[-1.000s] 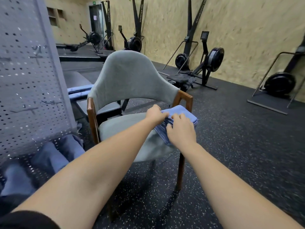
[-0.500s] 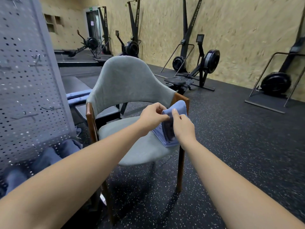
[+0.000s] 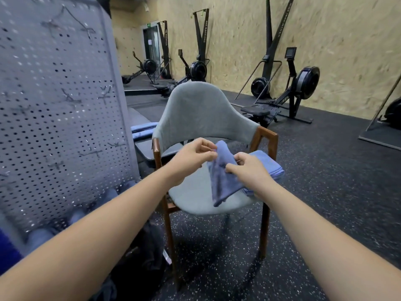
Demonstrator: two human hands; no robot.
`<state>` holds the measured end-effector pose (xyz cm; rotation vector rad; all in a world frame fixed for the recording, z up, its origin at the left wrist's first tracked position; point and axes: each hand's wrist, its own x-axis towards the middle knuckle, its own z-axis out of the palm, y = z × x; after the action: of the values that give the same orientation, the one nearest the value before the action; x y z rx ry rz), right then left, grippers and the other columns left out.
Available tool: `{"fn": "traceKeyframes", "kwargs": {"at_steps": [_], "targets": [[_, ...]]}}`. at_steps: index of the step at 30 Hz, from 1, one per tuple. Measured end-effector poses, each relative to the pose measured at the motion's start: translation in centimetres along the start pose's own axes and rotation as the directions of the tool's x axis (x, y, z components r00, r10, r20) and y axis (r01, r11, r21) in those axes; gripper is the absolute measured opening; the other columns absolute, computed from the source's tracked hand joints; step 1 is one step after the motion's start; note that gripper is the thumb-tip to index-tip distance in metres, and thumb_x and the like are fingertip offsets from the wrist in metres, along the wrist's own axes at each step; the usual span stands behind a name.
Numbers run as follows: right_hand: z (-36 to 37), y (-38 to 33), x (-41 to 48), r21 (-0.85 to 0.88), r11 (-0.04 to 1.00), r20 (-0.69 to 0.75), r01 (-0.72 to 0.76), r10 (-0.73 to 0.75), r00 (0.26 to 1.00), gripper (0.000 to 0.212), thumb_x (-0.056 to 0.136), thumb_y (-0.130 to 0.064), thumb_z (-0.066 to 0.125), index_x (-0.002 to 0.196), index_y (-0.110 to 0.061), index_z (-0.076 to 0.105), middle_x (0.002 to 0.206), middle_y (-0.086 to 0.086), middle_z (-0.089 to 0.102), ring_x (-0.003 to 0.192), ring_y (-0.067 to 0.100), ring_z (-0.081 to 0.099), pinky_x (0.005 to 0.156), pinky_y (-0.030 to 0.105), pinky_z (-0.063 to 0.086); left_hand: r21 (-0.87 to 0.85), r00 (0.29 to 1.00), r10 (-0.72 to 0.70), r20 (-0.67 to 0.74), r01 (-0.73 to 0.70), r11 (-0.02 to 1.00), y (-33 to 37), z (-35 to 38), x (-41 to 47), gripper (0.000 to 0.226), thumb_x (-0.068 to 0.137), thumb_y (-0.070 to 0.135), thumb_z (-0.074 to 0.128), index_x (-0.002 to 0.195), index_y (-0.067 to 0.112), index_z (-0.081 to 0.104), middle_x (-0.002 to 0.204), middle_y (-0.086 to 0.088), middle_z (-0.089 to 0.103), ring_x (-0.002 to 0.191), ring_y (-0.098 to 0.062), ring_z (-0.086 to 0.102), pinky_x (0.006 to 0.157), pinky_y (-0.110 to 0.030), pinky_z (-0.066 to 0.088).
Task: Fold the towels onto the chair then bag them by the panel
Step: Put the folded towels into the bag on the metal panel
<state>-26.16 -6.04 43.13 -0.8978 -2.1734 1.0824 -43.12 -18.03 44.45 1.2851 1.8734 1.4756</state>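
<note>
A grey upholstered chair point(image 3: 195, 198) with wooden arms stands in front of me. A folded stack of blue towels point(image 3: 271, 168) lies on the right side of its seat. Above the seat I hold one blue towel point(image 3: 223, 181) lifted and hanging. My left hand point(image 3: 193, 156) pinches its top edge. My right hand point(image 3: 249, 170) grips its right side. A grey perforated panel point(image 3: 60, 105) stands to the left. A dark bag point(image 3: 138, 257) lies on the floor at the panel's foot, beside the chair leg.
More blue towels point(image 3: 142, 129) lie on a dark bench behind the chair. Blue cloth shows through the panel's lower holes. Rowing machines point(image 3: 293, 92) line the wooden wall at the back. Speckled black rubber floor point(image 3: 325, 192) spreads to the right.
The top towel has been lifted off the stack on the seat and now hangs between both hands. The view has moved closer to the panel and chair.
</note>
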Motion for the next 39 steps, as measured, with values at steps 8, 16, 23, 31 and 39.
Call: {"fn": "traceKeyframes", "kwargs": {"at_steps": [8, 16, 23, 31, 39], "targets": [[1.7, -1.4, -0.8, -0.150, 0.982, 0.039, 0.117, -0.112, 0.993, 0.018, 0.081, -0.036, 0.068, 0.088, -0.021, 0.062, 0.081, -0.003, 0.069, 0.085, 0.023, 0.064, 0.078, 0.047, 0.053, 0.193, 0.996, 0.043, -0.080, -0.027, 0.981, -1.8, -2.5, -0.4, 0.045, 0.090, 0.051, 0.083, 0.097, 0.009, 0.070, 0.081, 0.006, 0.068, 0.073, -0.006, 0.057, 0.073, -0.030, 0.046], [3.1, -2.5, -1.3, -0.173, 0.973, 0.053, 0.156, -0.149, 0.987, 0.007, 0.088, -0.025, 0.069, 0.090, -0.027, 0.063, 0.084, -0.008, 0.072, 0.084, 0.014, 0.065, 0.070, 0.036, 0.049, -0.012, 0.997, -0.082, -0.013, 0.082, 0.997, -1.5, -4.5, -1.2, 0.037, 0.093, 0.057, 0.078, 0.086, 0.021, 0.070, 0.078, 0.003, 0.059, 0.076, -0.012, 0.050, 0.074, -0.033, 0.040], [5.8, -5.2, -1.8, -0.128, 0.964, 0.102, 0.231, -0.219, 0.970, 0.005, 0.089, -0.025, 0.071, 0.091, -0.027, 0.066, 0.086, -0.010, 0.073, 0.087, 0.015, 0.067, 0.073, 0.036, 0.052, -0.016, 0.986, -0.164, 0.023, 0.165, 0.986, -1.2, -8.7, -2.5, 0.036, 0.097, 0.047, 0.076, 0.067, 0.028, 0.070, 0.069, 0.008, 0.051, 0.071, -0.011, 0.045, 0.066, -0.028, 0.032], [11.6, -12.1, -0.3, -0.051, 0.956, 0.211, 0.290, -0.273, 0.938, 0.017, 0.088, -0.032, 0.074, 0.095, -0.017, 0.073, 0.091, -0.001, 0.076, 0.089, 0.021, 0.070, 0.074, 0.039, 0.056, -0.003, 0.984, -0.177, -0.011, 0.177, 0.984, -1.9, -18.6, -3.9, 0.047, 0.094, 0.044, 0.079, 0.101, -0.002, 0.072, 0.095, -0.014, 0.063, 0.088, -0.023, 0.053, 0.080, -0.039, 0.040], [20.0, -18.1, 3.8, -0.133, 0.907, 0.277, 0.400, -0.353, 0.893, 0.036, 0.090, -0.029, 0.070, 0.126, -0.020, 0.067, 0.102, 0.002, 0.072, 0.097, 0.025, 0.066, 0.074, 0.037, 0.053, 0.314, 0.925, -0.308, -0.221, 0.366, 0.876, -2.6, -28.0, -2.4, 0.021, 0.102, 0.028, 0.072, 0.088, 0.016, 0.080, 0.085, -0.010, 0.068, 0.076, -0.022, 0.053, 0.071, -0.033, 0.042]]}}
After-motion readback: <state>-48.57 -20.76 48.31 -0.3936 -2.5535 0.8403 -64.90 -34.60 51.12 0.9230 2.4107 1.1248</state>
